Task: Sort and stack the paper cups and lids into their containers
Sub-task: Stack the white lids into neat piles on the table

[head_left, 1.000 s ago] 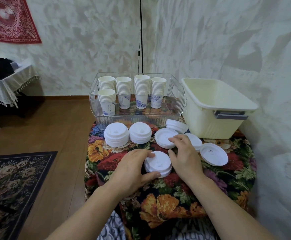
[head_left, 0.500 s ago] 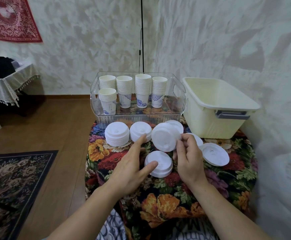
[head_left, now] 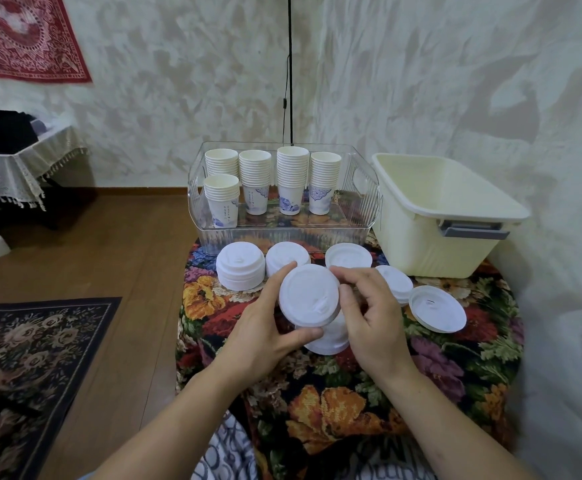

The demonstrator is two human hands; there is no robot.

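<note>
Here, mid-frame, the left hand point(head_left: 262, 336) and right hand point(head_left: 372, 320) hold a round white plastic lid point(head_left: 308, 294), fingers curled on its rim, above a white lid stack point(head_left: 327, 339).

You hold a lid point(head_left: 308, 294) above a lid stack point(head_left: 327, 337) between your left hand point(head_left: 265, 332) and right hand point(head_left: 372, 317). Behind, the clear bin point(head_left: 282, 233) holds cup stacks point(head_left: 291, 178); right of it sits the tub point(head_left: 435, 216).

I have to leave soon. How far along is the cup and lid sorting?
Cups stand stacked in the clear bin. Left hand and right hand hold lids over another pile. Lid piles remain on the table; the cream tub looks empty.
</note>
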